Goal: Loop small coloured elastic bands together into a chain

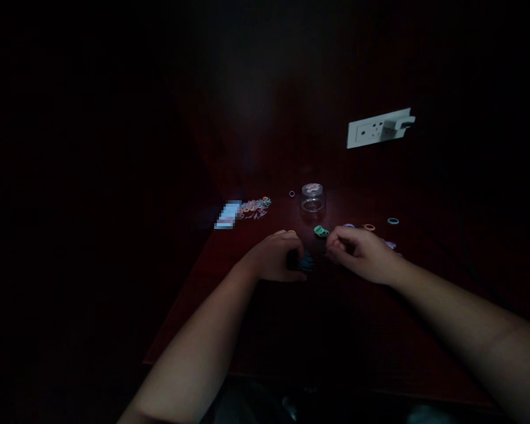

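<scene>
My left hand [280, 257] is over the dark red table, thumb and fingers apart, curved around the left side of a pile of dark teal bands [306, 261]. My right hand [357, 250] has its fingertips pressed together just right of the teal pile; what they hold, if anything, is too small to make out. A small heap of green bands [321, 231] lies between the hands, slightly beyond them. Behind my right hand are a purple band [348, 225] and an orange band [369, 227]. Pale purple bands [389, 244] are partly hidden by that hand.
A clear lidded jar [312, 199] stands at the back. Mixed coloured bands [255, 206] lie beside a bright pixelated rectangle [228, 215] at the back left. One teal ring [393, 221] is at right. A socket panel [371, 131] with a plug is on the wall.
</scene>
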Tool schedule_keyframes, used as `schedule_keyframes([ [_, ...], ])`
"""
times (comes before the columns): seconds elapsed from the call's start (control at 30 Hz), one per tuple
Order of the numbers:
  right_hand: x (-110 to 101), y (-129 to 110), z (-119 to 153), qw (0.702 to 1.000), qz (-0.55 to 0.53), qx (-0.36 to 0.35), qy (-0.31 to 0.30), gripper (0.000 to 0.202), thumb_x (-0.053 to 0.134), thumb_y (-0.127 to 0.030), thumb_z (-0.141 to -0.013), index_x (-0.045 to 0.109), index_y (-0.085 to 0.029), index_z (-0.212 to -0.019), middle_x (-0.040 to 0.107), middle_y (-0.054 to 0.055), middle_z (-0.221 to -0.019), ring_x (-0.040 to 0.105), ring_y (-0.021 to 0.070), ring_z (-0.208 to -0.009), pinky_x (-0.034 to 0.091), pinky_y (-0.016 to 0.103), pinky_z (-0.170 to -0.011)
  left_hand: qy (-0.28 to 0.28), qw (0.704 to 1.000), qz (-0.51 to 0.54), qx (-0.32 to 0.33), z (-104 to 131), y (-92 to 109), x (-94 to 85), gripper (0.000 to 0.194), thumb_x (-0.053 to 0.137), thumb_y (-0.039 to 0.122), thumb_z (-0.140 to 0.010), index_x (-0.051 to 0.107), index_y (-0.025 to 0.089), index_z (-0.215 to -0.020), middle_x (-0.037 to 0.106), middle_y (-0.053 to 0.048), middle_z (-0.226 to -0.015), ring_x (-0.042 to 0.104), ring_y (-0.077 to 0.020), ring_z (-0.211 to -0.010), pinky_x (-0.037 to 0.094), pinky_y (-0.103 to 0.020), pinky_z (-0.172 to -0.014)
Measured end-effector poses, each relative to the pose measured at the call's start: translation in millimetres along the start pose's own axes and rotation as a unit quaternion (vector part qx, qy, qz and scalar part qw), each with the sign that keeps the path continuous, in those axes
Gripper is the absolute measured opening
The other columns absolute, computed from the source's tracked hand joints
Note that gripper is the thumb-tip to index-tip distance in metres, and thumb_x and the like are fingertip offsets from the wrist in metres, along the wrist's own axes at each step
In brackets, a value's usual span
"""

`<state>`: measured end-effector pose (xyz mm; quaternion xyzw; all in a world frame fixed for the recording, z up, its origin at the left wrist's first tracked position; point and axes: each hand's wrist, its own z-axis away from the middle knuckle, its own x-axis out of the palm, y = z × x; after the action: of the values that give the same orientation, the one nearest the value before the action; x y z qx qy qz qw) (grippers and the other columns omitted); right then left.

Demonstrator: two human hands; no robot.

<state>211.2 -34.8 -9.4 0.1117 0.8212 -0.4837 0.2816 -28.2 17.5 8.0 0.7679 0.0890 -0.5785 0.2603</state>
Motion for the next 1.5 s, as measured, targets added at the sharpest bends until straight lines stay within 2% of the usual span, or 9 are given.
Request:
schedule_keyframes([
  [0.23, 0, 0, 0, 1.000, -0.003, -0.001, -0.001, 0.013, 0.057, -0.029, -0.087, 0.055, -0.019, -0.078, 0.051, -0.002, -0.063, 0.044, 0.0110, -0.056, 0.035, 0.024, -0.050, -0.003, 0.999, 0.034, -0.002, -3, 0, 7.2, 0.048, 0.079, 0.035, -0.070, 0.060, 0.024, -0.113, 0.064, -0.005, -0.120, 0.057, -0.0233, -0.112, 0.043, -0.040, -0.099],
  [0.4, 0, 1, -1, 1.000, 0.000, -0.001, -0.003, 0.012, 0.057, -0.028, -0.087, 0.055, -0.019, -0.079, 0.052, -0.002, -0.063, 0.045, 0.0110, -0.056, 0.036, 0.024, -0.050, -0.018, 0.999, 0.021, -0.026, -4, 0, 7.4, 0.031, 0.072, 0.033, -0.077, 0.064, 0.023, -0.105, 0.068, -0.003, -0.107, 0.062, -0.0210, -0.103, 0.045, -0.039, -0.093],
  [0.6, 0, 1, 1, 1.000, 0.002, -0.003, -0.004, 0.012, 0.057, -0.027, -0.087, 0.055, -0.019, -0.079, 0.053, -0.001, -0.063, 0.046, 0.0114, -0.056, 0.036, 0.024, -0.050, -0.012, 1.000, 0.011, -0.020, -4, 3, 7.1, 0.032, 0.073, 0.035, -0.076, 0.065, 0.023, -0.105, 0.068, -0.004, -0.103, 0.062, -0.0211, -0.099, 0.047, -0.038, -0.090],
  [0.73, -1, 1, 1, 1.000, 0.002, 0.000, -0.007, 0.013, 0.056, -0.028, -0.088, 0.055, -0.019, -0.080, 0.054, -0.001, -0.063, 0.047, 0.0116, -0.056, 0.036, 0.024, -0.050, 0.026, 0.999, 0.015, -0.016, -4, -6, 3.6, 0.025, 0.061, 0.035, -0.086, 0.064, 0.021, -0.106, 0.068, -0.004, -0.103, 0.062, -0.0192, -0.098, 0.047, -0.035, -0.092],
  [0.83, -1, 2, 1, 1.000, 0.001, -0.001, -0.004, 0.014, 0.056, -0.029, -0.088, 0.055, -0.018, -0.080, 0.053, -0.001, -0.062, 0.046, 0.0112, -0.055, 0.036, 0.024, -0.050, 0.130, 0.983, -0.022, -0.128, -1, -33, -1.4, 0.024, 0.043, 0.024, -0.094, 0.066, 0.019, -0.099, 0.069, -0.006, -0.103, 0.062, -0.0193, -0.100, 0.047, -0.034, -0.095],
  [0.9, 0, 3, 1, 1.000, 0.002, -0.004, -0.001, 0.014, 0.056, -0.030, -0.088, 0.056, -0.018, -0.080, 0.053, -0.001, -0.062, 0.046, 0.0111, -0.055, 0.036, 0.023, -0.050, 0.203, 0.946, -0.058, -0.245, 4, -59, -3.0, 0.030, 0.040, 0.014, -0.090, 0.067, 0.019, -0.101, 0.069, -0.006, -0.109, 0.061, -0.0204, -0.107, 0.045, -0.035, -0.100],
  [1.03, 0, 2, 1, 1.000, 0.001, -0.008, 0.000, 0.014, 0.055, -0.029, -0.089, 0.055, -0.018, -0.080, 0.052, -0.001, -0.062, 0.046, 0.0111, -0.055, 0.036, 0.024, -0.050, 0.219, 0.888, -0.069, -0.398, 14, -103, 2.8, 0.038, 0.041, 0.009, -0.085, 0.067, 0.015, -0.111, 0.064, -0.010, -0.124, 0.057, -0.0229, -0.119, 0.041, -0.035, -0.108],
  [1.17, 0, 1, 1, 1.000, 0.005, -0.008, 0.002, 0.013, 0.055, -0.029, -0.088, 0.055, -0.019, -0.080, 0.054, -0.001, -0.062, 0.047, 0.0115, -0.055, 0.035, 0.024, -0.049, 0.201, 0.879, -0.067, -0.428, 15, -119, 13.4, 0.038, 0.046, 0.013, -0.083, 0.066, 0.022, -0.114, 0.062, -0.007, -0.129, 0.056, -0.0250, -0.121, 0.043, -0.038, -0.105],
  [1.5, 1, -2, 0, 1.000, 0.003, -0.003, 0.004, 0.013, 0.054, -0.027, -0.088, 0.054, -0.019, -0.077, 0.052, -0.002, -0.062, 0.045, 0.0111, -0.055, 0.035, 0.024, -0.049, 0.156, 0.893, -0.100, -0.410, 0, -120, 18.5, 0.042, 0.048, 0.023, -0.086, 0.062, 0.028, -0.125, 0.053, -0.001, -0.142, 0.045, -0.0289, -0.131, 0.034, -0.047, -0.112],
])
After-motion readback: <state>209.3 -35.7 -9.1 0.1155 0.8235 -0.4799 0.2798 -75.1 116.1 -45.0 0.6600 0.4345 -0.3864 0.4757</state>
